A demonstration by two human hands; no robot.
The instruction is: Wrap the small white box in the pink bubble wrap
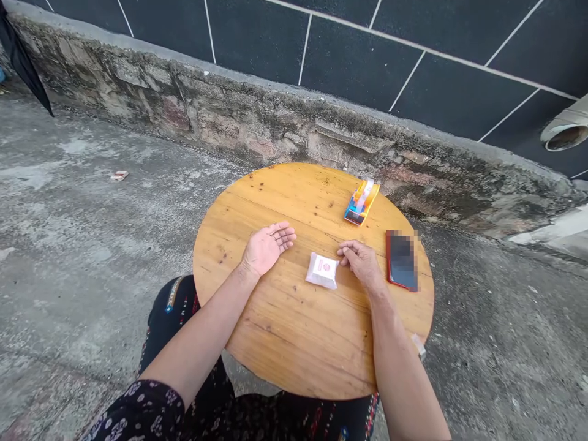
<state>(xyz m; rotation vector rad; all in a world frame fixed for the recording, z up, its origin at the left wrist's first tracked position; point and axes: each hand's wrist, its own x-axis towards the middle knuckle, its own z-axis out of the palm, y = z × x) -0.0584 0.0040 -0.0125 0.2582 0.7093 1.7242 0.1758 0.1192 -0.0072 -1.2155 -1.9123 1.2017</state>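
Observation:
A small packet (321, 271) wrapped in clear plastic, with a white label and pink print, lies flat on the round wooden table (294, 343). To its left, my left hand (269, 248) rests palm up over the tabletop, fingers stretched out and nothing in it. Close to the packet's right upper corner is my right hand (361, 260), its fingers curled in and thumb against them. Whatever may be between those fingertips is hidden or too small to make out. Beyond my right hand stands a yellow and blue tape dispenser (362, 202) with a roll of tape.
A phone (402, 260) in a red case lies right of my right hand. Some small whitish item (419, 346) sits at the table's right edge, partly behind my forearm. A low stone ledge (275, 122) runs behind the table, and a pipe (567, 131) juts out at right.

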